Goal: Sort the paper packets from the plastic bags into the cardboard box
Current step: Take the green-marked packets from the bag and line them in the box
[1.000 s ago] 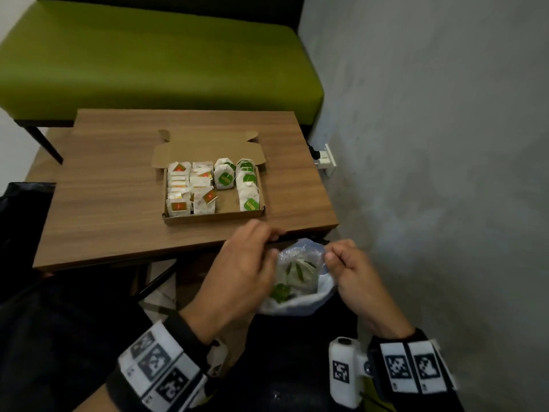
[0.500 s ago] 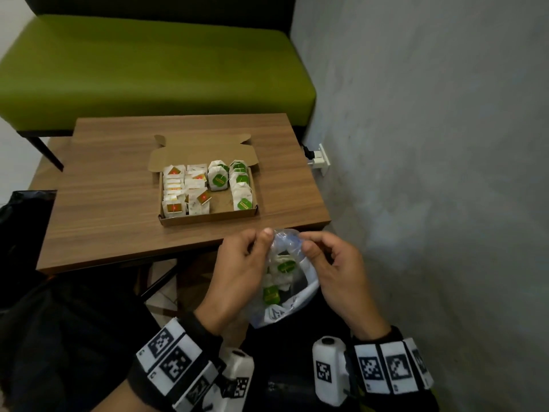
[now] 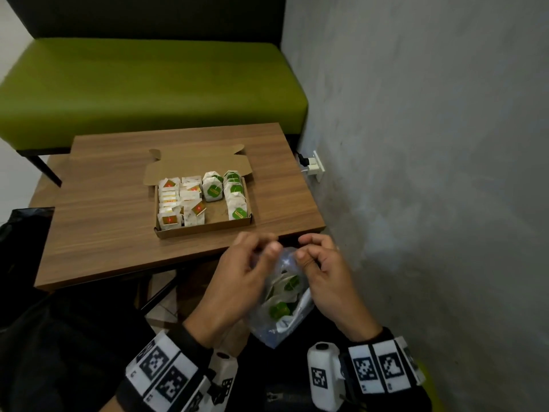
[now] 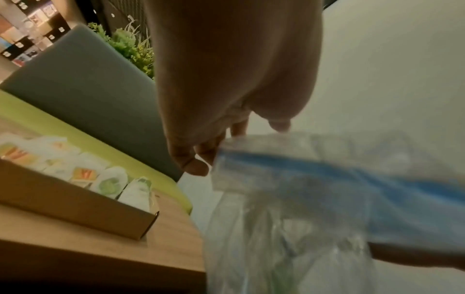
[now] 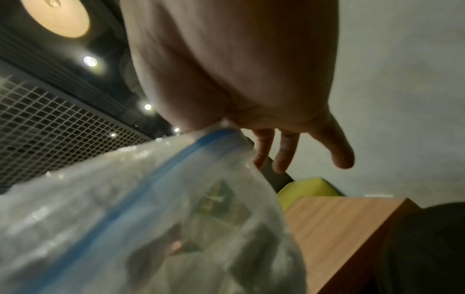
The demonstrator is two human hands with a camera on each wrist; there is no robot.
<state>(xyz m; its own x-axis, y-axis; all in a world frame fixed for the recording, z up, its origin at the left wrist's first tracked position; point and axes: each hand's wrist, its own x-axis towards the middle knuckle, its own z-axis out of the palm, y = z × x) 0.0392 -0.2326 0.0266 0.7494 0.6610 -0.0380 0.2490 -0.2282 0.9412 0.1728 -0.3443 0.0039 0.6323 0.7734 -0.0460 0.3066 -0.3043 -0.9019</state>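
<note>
1. Head view, nearest: both wrists wear black bands with white coded tags, and both hands meet at the mouth of a clear plastic bag (image 3: 279,304) held over the person's lap, in front of the table's near edge.
2. The left hand (image 3: 237,281) pinches the bag's top edge on its left side, thumb against fingertips; in the left wrist view the fingers (image 4: 198,167) curl down at the blue zip strip.
3. The right hand (image 3: 323,275) pinches the top edge on the right side, its fingers bent inward. The right wrist view shows the blue strip running up under the palm while three fingers (image 5: 284,151) hang loose beyond it.
4. Inside the bag lie white paper packets with green labels (image 3: 280,309); their number cannot be told.
5. Farther off, on the wooden table (image 3: 104,221), stands the open cardboard box (image 3: 205,228), its lid flap folded back flat behind it.
6. In the box, packets with red-orange labels (image 3: 178,203) fill the left side and green-labelled packets (image 3: 234,193) the right side, with a bare patch of floor between them at the front.
7. Beyond the table is a green bench (image 3: 148,84); a grey wall (image 3: 430,144) with a white socket (image 3: 316,166) stands to the right.
</note>
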